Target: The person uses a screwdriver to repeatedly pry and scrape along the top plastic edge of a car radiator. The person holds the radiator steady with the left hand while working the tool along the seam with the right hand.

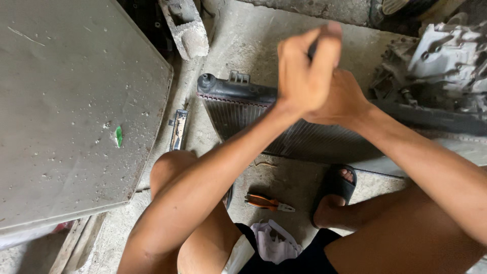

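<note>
Both hands, left hand (304, 71) over right hand (341, 99), fingers clenched around a mostly hidden dark tool (313, 48), above the radiator (238, 101).

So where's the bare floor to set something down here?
Bare concrete lies between the radiator, the pliers and the sandalled foot. The engine parts crowd the right; both hands cover the radiator's top.

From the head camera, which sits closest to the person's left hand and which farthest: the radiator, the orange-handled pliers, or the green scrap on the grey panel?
1. Radiator: directly beneath the left hand, in front of the person.
2. Orange-handled pliers: lower down, on the concrete floor between the knees.
3. Green scrap: far off to the left, on the grey panel.
</note>
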`<state>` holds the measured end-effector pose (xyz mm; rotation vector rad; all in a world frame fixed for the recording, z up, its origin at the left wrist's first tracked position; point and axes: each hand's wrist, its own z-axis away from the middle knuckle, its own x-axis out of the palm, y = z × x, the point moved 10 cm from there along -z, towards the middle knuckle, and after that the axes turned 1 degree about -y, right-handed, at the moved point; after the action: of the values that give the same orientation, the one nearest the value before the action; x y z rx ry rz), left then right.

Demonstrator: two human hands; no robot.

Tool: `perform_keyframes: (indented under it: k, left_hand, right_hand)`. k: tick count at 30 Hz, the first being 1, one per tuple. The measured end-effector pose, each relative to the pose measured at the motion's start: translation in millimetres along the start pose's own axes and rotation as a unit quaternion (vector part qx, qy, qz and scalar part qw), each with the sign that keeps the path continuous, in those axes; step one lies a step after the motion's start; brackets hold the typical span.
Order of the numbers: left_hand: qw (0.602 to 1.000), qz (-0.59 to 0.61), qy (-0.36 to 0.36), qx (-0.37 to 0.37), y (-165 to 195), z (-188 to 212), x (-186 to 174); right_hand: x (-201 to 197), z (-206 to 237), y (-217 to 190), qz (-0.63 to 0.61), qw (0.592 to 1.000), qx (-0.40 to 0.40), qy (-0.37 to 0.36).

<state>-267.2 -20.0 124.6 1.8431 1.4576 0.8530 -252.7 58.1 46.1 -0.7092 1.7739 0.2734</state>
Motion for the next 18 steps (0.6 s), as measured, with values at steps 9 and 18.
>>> perform_keyframes:
  k: [9,18]
  left_hand:
    - [0.985,-0.009,-0.105,0.139,67,45,9]
    - [0.978,-0.001,-0.174,0.117,63,61,19]
  right_hand:
    - [9,11,11,-0.027,0.999,0.020,-0.015]
    - [23,4,4,0.171,0.976,0.042,-0.130]
